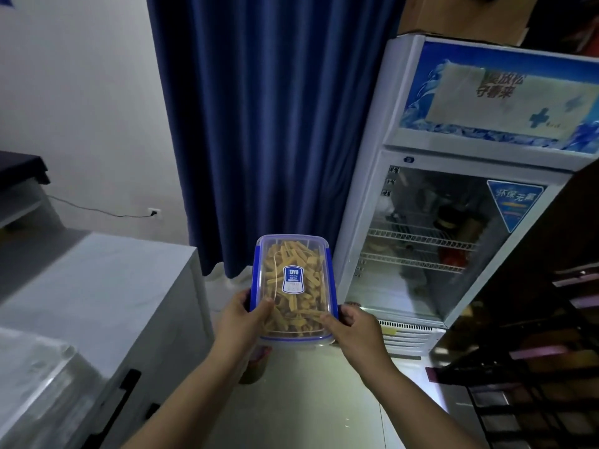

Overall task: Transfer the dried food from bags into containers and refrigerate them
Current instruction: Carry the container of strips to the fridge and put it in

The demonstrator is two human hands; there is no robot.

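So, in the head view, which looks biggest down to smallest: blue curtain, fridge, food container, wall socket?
1. blue curtain and fridge, too alike to rank; the fridge is partly cut off.
2. food container, helped by nearness to the camera.
3. wall socket.

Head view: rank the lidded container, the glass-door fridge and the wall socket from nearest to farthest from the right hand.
1. The lidded container: gripped by the right hand at its near right edge.
2. The glass-door fridge: ahead, on the right.
3. The wall socket: far off to the left, low down.
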